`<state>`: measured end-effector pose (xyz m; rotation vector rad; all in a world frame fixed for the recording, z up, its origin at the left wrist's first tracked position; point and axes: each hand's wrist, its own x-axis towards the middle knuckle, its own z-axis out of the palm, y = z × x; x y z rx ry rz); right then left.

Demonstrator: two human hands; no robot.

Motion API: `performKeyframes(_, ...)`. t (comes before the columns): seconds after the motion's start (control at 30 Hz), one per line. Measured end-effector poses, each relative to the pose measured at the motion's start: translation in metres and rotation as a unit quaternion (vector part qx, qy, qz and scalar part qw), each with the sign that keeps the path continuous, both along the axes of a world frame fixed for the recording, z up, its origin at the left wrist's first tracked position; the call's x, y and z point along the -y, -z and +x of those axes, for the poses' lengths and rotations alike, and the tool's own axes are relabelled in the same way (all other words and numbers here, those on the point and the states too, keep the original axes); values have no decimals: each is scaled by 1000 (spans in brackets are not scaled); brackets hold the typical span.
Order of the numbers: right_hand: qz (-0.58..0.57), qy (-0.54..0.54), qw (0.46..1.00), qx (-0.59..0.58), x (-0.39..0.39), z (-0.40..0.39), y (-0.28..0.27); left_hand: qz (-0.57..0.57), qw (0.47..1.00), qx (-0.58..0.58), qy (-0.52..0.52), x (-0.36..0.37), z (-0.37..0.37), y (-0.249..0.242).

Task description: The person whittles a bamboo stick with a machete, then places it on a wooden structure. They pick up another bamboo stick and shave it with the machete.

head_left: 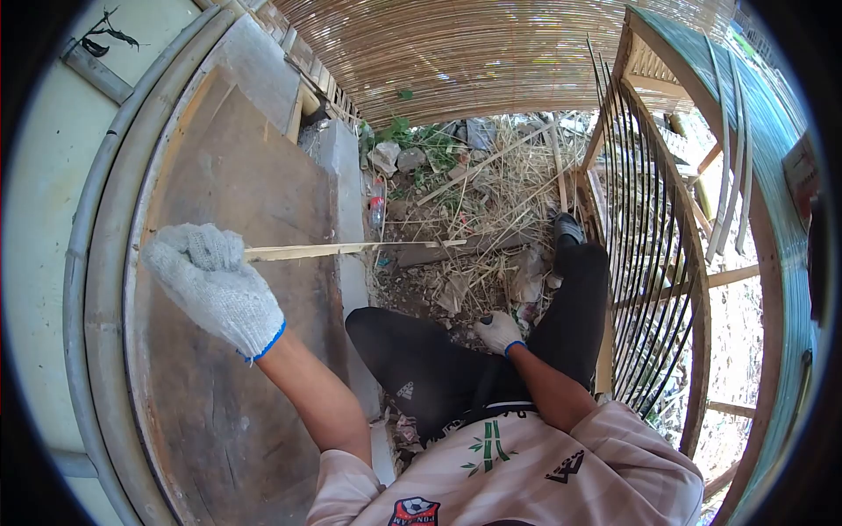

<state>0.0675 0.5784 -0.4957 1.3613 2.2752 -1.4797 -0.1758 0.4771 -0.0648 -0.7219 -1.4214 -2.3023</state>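
My left hand [210,276], in a white knitted glove with a blue cuff edge, is closed on one end of a thin bamboo strip [316,251]. The strip points right, across the brown board [237,386] and past its edge over the littered ground. My right hand [501,332], gloved in the same white knit, rests low between my legs. Its fingers are curled round a small dark object [486,321], of which only the end shows.
A bamboo screen [456,53] stands at the back. On the right is a wooden frame [699,351] with dark rods. Straw and split pieces litter the ground [491,188], near stones [384,158] and a plastic bottle [376,206]. Bamboo poles [105,263] border the left side.
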Motion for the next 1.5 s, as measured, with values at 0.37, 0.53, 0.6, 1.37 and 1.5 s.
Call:
performKeyframes(0.37,-96,-48,960,-258,8,-50,-208,-66,992,43,101,-6,3,-14)
performKeyframes(0.53,-73,-97,928,-352,27,-62,-251,-60,995,-56,-49,-20,-7,1)
performKeyframes(0.6,-43,-100,932,-345,35,-63,-253,-44,999,-15,-7,-22,-4,-1)
performKeyframes(1.37,-4,-70,965,-253,5,-75,-188,36,997,-6,61,-19,-21,1)
performKeyframes(1.5,-7,-37,985,-171,-10,-64,-139,50,997,12,53,-24,-25,-3)
